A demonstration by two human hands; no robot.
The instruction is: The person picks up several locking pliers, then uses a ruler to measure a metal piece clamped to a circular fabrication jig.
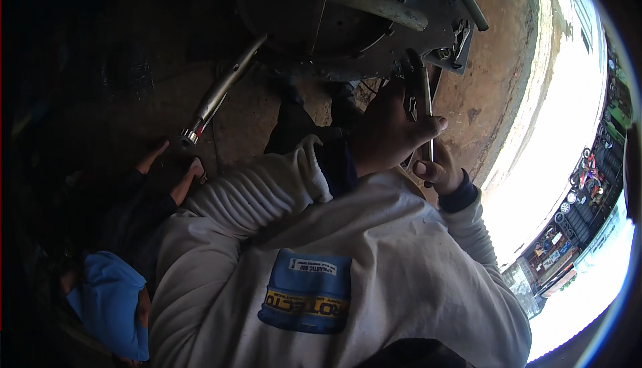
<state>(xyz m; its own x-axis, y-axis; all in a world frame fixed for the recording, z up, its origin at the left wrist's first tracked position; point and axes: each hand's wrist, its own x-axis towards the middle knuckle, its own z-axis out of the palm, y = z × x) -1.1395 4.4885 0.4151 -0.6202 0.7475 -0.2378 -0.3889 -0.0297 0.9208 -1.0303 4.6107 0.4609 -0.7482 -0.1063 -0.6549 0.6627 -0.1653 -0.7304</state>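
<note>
**Your Left Hand (pixel 388 130) and Right Hand (pixel 441 170) Were Clamped on a Metal Tool (pixel 429 100)**

The tool stood in front of your chest, its upper end close against the near edge of the dark machine (pixel 361 60); contact there could not be told. Your left thumb pressed over its handle, and your right thumb lay lower down, near its bottom end; your other fingers were mostly hidden. A metal shaft (pixel 224 90) with a toothed end slanted well to your left. Beyond it, nearer you, was a person in blue (pixel 110 301).
</note>
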